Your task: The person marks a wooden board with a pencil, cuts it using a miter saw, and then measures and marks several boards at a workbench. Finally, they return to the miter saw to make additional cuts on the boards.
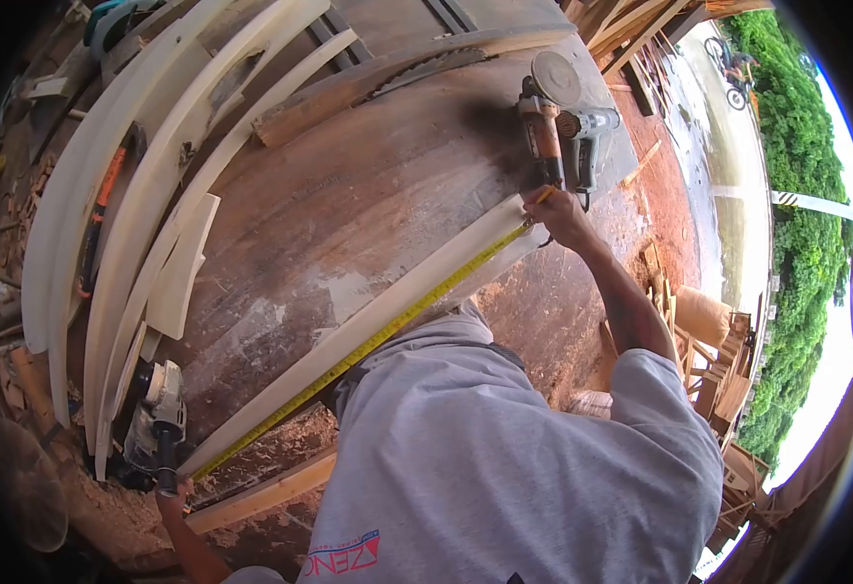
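A long pale wooden plank (378, 302) lies diagonally across the worktable, with a yellow tape measure (368, 352) stretched along its near edge. At the plank's upper right end, my right hand (565, 219) is closed around a pencil (545, 194), beside the tape's end. My left hand (172, 500) is at the lower left end, its fingers closed at the tape; the tape's case cannot be made out. Just above my left hand stands a power tool with a black side handle (166, 443). An orange-bodied angle grinder (543, 136) lies beyond my right hand.
Several curved wooden pieces (144, 209) lie on the left, with an orange-handled tool (107, 195) between them. A grey power tool (587, 136) rests beside the grinder. A toothed saw blade (426, 70) lies at the back against a board (319, 109). Sawdust covers the ground.
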Available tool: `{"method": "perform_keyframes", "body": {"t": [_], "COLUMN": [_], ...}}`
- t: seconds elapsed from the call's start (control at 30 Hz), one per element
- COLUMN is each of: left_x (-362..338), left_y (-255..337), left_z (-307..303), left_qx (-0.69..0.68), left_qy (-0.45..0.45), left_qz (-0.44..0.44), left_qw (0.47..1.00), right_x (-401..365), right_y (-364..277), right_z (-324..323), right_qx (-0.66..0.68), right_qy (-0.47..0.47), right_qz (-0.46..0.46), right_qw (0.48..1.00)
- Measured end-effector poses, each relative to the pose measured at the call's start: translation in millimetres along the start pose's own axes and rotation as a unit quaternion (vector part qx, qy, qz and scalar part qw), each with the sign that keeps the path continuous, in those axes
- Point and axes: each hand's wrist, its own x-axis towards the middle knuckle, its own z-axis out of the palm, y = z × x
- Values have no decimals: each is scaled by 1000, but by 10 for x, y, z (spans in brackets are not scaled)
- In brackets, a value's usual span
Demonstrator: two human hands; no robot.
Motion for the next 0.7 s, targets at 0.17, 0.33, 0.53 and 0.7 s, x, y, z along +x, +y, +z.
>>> {"method": "perform_keyframes", "body": {"t": [0.17, 0.33, 0.53, 0.7], "left_x": [-46, -4, 101, 143], "left_y": [182, 55, -204, -499], "left_z": [-41, 20, 13, 49], "left_qx": [-45, 31, 60, 29], "left_qy": [-47, 1, 6, 49], "left_qz": [-32, 7, 16, 64], "left_qw": [997, 999, 998, 996], "right_x": [52, -2, 25, -12], "right_y": [-39, -145, -164, -101], "right_z": [-20, -30, -27, -40], "right_qx": [-21, -16, -10, -8], "right_qy": [-3, -18, -19, -34], "right_qz": [6, 8, 30, 28], "right_qw": [1000, 1000, 999, 999]}}
